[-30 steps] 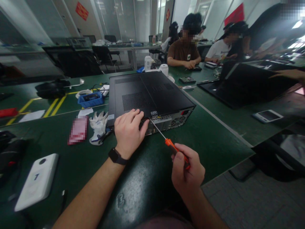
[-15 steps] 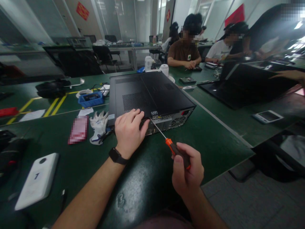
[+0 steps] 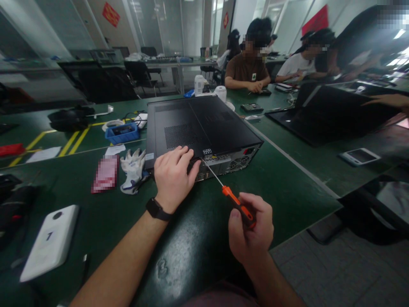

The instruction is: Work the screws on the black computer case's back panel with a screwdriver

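A black desktop computer case (image 3: 194,121) lies flat on the green table, its rear panel with ports and a fan grille towards me. My left hand (image 3: 175,175) grips the near edge of the case, fingers on the top cover and thumb down by the rear panel. In my right hand (image 3: 252,228) is a screwdriver (image 3: 234,199) with an orange and dark handle, held between thumb and bent fingers. Its thin shaft slants up left to the rear panel beside my left thumb. The exact spot under the tip is too small to make out.
Left of the case lie a grey-white glove (image 3: 132,170), a pink packet (image 3: 106,172) and a blue bin (image 3: 122,133). A white power bank (image 3: 51,243) lies nearer me. On the right are a phone (image 3: 361,156) and a large dark panel (image 3: 319,113). Several people sit beyond.
The screwdriver handle has turned in my right hand, so more of its orange side faces up. My right thumb and fingers have shifted slightly. The left hand and the case stay put.
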{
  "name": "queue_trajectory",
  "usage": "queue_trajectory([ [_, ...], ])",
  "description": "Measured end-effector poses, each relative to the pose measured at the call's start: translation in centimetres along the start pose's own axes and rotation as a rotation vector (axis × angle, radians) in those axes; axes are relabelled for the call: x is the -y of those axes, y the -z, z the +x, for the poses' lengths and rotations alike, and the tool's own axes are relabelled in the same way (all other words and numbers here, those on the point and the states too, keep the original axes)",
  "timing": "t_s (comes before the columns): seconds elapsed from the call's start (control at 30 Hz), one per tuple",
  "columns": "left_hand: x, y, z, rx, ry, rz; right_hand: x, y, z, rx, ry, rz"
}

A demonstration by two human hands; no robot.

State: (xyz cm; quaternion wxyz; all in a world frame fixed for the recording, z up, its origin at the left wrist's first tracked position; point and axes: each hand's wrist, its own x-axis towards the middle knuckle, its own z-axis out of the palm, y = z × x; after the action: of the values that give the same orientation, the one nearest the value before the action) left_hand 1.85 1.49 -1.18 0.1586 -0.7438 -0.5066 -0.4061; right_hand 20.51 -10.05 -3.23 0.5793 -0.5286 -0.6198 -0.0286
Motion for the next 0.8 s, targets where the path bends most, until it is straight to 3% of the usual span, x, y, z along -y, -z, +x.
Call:
queue_trajectory([
  [0.1,-0.02,0.02,-0.01,-0.002,-0.007,0.009,-0.19,-0.09,-0.13,-0.031,0.026,-0.024],
  [0.27,0.01,0.01,-0.03,0.003,0.005,0.004,-0.47,0.0,-0.49,0.016,-0.061,-0.002],
  [0.47,-0.02,0.04,-0.03,0.009,0.01,0.004,-0.06,0.08,-0.05,0.01,0.033,0.028],
  [0.67,-0.01,0.02,-0.04,0.007,0.011,0.0,-0.5,0.01,-0.41,0.035,-0.051,0.036],
  [0.8,0.03,-0.02,-0.04,0.002,0.005,0.0,-0.12,0.09,-0.05,0.026,-0.001,0.039],
])
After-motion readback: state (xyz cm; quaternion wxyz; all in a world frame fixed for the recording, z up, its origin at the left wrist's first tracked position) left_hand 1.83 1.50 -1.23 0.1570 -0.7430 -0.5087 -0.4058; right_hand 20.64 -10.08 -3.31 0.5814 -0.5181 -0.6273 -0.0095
